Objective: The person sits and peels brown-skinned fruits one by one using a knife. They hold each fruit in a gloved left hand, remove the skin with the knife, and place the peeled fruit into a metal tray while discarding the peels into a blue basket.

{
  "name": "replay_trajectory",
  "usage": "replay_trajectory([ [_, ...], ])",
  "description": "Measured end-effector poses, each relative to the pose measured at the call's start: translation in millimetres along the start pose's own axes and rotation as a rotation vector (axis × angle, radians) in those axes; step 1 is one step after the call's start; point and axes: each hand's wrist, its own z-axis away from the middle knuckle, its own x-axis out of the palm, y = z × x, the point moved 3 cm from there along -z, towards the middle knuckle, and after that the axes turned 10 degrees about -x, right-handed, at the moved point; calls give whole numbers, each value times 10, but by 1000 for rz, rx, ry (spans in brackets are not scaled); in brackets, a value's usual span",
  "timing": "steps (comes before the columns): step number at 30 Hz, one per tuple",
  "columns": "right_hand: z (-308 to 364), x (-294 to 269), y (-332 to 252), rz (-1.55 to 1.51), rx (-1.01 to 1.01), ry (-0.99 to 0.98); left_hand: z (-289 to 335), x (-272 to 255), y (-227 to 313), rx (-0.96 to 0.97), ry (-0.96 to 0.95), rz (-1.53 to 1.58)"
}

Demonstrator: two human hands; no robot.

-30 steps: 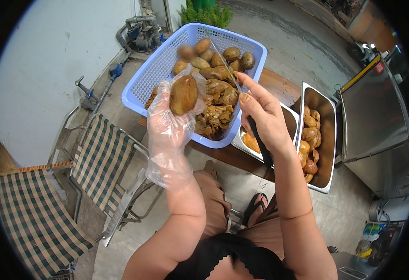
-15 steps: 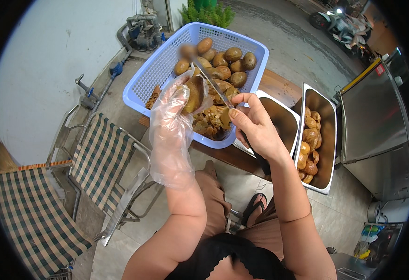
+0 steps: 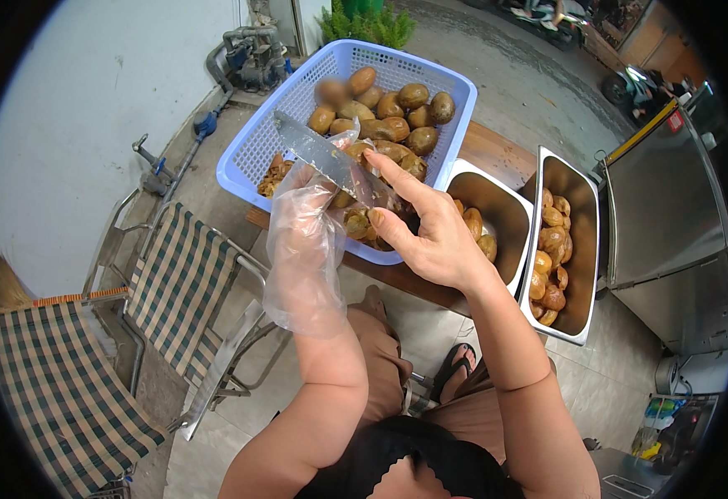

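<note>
A clear plastic glove covers my left hand (image 3: 301, 220), which is closed around a brown, oval, potato-like piece (image 3: 344, 200) above the near part of the basket. Much of that piece and the left fingertips are hidden. My right hand (image 3: 434, 237) holds a wide-bladed knife (image 3: 318, 155), its blade slanting flat across the left hand; the handle is hidden. Under both hands is a blue-lavender plastic basket (image 3: 239, 177). Whole brown pieces (image 3: 414, 96) fill its far side, with peelings (image 3: 276, 176) nearer me.
Right of the basket, two steel pans (image 3: 513, 279) (image 3: 590, 241) hold smooth golden-brown pieces (image 3: 552, 241). A wooden surface (image 3: 497, 156) shows beneath. Checked folding chairs (image 3: 182, 283) stand left, near wall pipes (image 3: 206, 125). A steel cabinet (image 3: 671, 224) stands right; motorbikes (image 3: 551, 21) are beyond.
The knife blade has turned broadside and swung left across my left hand. My right hand has moved slightly down and left, its index finger straightened. Pieces in the nearer pan are now uncovered.
</note>
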Motion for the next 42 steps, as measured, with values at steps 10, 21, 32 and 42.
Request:
replay_trajectory([
  [10,68,-47,105,-366,156,68,-16,9,-26,69,-29,-8],
  [21,113,-187,82,-615,317,199,-48,-52,-21,19,-139,299],
  [32,125,-131,94,-663,370,114,-149,-54,-27,-144,-146,754],
  [42,-67,86,-85,-177,17,-47,-127,-159,-109,-10,-83,614],
])
